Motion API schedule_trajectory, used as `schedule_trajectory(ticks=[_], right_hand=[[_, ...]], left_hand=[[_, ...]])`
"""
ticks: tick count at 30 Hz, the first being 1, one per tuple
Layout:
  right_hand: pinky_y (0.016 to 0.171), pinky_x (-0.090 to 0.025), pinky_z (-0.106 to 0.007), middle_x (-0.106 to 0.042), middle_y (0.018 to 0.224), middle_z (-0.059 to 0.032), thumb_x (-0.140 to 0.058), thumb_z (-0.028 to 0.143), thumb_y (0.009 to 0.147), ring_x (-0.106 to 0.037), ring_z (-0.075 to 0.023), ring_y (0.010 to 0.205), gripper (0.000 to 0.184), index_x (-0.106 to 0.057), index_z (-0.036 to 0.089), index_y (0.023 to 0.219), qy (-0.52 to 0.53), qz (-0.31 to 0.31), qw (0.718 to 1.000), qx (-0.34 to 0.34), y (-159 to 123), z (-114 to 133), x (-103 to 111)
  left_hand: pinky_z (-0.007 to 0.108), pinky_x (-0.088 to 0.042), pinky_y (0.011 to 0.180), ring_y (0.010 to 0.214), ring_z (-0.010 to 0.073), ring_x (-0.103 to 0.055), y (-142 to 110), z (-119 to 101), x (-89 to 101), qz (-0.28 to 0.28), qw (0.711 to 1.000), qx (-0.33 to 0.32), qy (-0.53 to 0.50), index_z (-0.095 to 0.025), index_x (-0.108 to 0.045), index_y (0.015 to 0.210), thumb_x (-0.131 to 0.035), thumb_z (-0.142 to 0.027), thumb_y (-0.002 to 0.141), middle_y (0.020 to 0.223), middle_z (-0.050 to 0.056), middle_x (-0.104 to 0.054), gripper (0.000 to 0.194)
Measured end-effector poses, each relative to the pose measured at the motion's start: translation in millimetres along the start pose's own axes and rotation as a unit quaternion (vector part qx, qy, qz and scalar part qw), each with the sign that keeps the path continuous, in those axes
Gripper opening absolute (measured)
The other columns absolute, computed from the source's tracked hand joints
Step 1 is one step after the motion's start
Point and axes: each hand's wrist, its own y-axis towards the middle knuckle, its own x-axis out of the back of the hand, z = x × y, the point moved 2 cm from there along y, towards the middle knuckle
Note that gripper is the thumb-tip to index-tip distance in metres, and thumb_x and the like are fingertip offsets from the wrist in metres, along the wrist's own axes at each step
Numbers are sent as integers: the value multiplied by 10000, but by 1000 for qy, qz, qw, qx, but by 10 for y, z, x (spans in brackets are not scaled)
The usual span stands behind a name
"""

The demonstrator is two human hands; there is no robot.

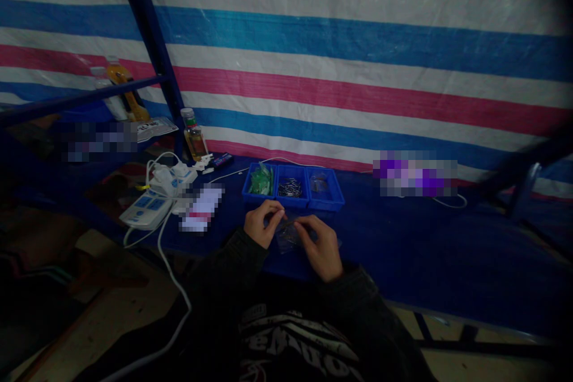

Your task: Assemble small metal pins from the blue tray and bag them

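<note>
My left hand point(263, 222) and my right hand point(320, 246) meet over the blue table point(403, 250), both pinching a small clear plastic bag point(287, 236) that holds something dark I cannot make out. Both hands have fingers curled closed on the bag's edge. Just beyond them stand three small blue trays point(293, 187) side by side: the left one holds green parts, the middle one small dark metal pieces, the right one clear bits.
A white power strip point(150, 209) with plugs and a white cable point(172, 274) lies at the left. A small bottle point(194, 136) stands by a blue frame post point(152, 42). Two bottles point(120, 92) are further left. A striped tarp point(358, 71) hangs behind.
</note>
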Motion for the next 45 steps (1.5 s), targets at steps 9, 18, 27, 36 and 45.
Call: schedule_trajectory(ticks=[9,18,27,36,45], right_hand=[[714,-474,-302,-668,818,-32,-499,339,957,-607,-182,749,212,-652,210,887,-1,-50,999,-19,-24,28,33],[691,-455,-296,-652,782,-16,-544,280,925,-595,-174,728,156,-642,212,825,1,-29,1000,-5,-27,42,34],[665,-453,-303,-621,747,-18,-505,287,937,-575,-174,695,180,-618,215,817,-7,-46,999,6,-38,34,46],[717,-494,-306,-684,899,-46,-513,319,942,-628,-186,791,185,-667,219,961,1,-31,1000,1,-14,73,39],[561,-448,-263,-633,646,16,-544,372,932,-555,-138,549,224,-705,221,965,-12,-36,999,-30,-56,36,28]], left_hand=[[221,-507,693,729,136,-687,-8,43,-78,68,997,4,17,-176,-669,910,-608,-313,899,820,21,-739,151],[222,-512,697,738,138,-691,-11,25,-78,70,997,8,11,-178,-661,982,-636,-314,880,835,20,-735,172],[233,-516,697,711,147,-682,-2,47,-103,105,994,4,16,-165,-692,818,-627,-320,885,771,30,-737,181],[236,-490,704,706,142,-656,3,26,-82,101,994,-18,27,-166,-677,812,-566,-301,918,746,25,-710,204],[219,-465,627,598,123,-610,-15,19,-69,82,996,0,41,-166,-693,926,-533,-330,938,674,5,-674,229]])
